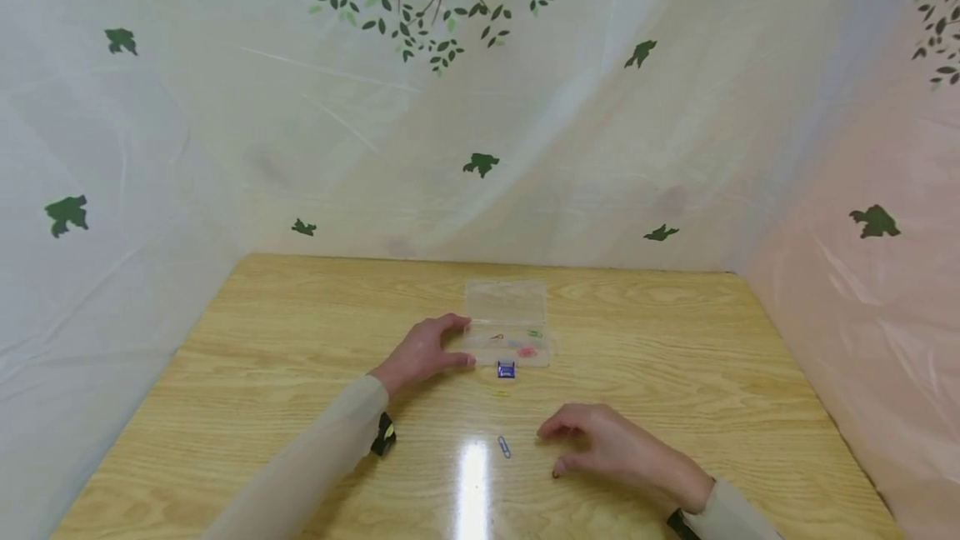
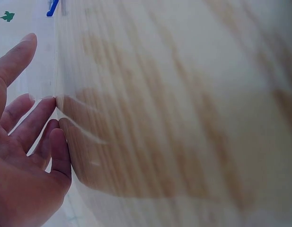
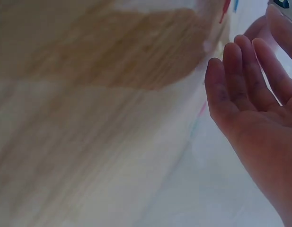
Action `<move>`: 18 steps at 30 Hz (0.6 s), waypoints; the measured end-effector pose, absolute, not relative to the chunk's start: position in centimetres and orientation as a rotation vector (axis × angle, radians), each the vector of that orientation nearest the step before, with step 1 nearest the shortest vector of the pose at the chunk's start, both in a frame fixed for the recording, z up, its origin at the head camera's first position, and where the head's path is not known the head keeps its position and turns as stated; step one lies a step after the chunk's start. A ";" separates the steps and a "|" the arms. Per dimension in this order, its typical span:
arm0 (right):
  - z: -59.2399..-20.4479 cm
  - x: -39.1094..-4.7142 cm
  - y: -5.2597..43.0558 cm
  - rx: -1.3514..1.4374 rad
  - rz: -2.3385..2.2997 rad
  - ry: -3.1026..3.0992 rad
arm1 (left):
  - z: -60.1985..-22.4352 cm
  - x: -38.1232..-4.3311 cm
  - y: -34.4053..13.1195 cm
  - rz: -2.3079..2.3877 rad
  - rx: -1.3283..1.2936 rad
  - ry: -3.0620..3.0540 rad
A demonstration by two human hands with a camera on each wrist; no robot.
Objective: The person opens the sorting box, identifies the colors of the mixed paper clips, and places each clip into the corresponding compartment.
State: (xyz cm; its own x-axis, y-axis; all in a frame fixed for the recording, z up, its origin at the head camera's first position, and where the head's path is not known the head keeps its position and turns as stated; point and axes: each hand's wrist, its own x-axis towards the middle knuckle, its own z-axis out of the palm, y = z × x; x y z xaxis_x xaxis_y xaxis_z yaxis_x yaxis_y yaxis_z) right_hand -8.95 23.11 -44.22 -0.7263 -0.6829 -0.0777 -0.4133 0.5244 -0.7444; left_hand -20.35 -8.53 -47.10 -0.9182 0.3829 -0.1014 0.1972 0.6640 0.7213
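In the head view, a clear plastic case (image 1: 485, 353) lies with its lid (image 1: 506, 302) raised at the back. Inside are a red paperclip (image 1: 497, 337), a green clip (image 1: 535, 333) and a pinkish-red piece (image 1: 527, 352). A blue clasp-like piece (image 1: 506, 370) sits at the case's front edge. My left hand (image 1: 422, 354) touches the left side of the case, thumb and fingers spread apart. My right hand (image 1: 611, 444) hovers with loosely bent fingers, nothing visibly held, right of a blue paperclip (image 1: 504, 447). Yellow paperclips (image 1: 501, 394) lie between case and blue paperclip.
The wood-grain table (image 1: 315, 298) reaches back to a pale plastic sheet (image 1: 390, 132) printed with leaves and green birds. Similar sheets stand at both sides. Thin red (image 3: 225, 10) and blue (image 3: 236, 4) pieces show at the right wrist view's top, too partly seen to identify.
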 end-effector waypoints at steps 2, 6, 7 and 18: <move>-44.4 -8.8 23.4 -0.892 -1.014 2.408 | -47.0 -20.4 -8.5 1.105 0.480 2.637; -44.9 -8.7 23.6 -0.848 -1.005 2.388 | -47.0 -20.4 -8.6 1.112 0.485 2.636; -45.0 -8.6 23.7 -0.865 -1.008 2.391 | -47.0 -20.4 -8.6 1.110 0.480 2.633; -45.6 -8.7 23.7 -1.034 -1.032 2.357 | -47.1 -20.4 -8.6 1.117 0.455 2.621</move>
State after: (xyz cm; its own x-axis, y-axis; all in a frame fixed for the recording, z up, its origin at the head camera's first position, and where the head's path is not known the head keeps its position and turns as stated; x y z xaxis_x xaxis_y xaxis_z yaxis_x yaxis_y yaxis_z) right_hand -8.70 23.68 -45.64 -0.6643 -0.7466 -0.0376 -0.4786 0.4634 -0.7458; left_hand -20.42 -8.59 -47.08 -0.9184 0.3799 -0.1104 0.1835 0.6564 0.7318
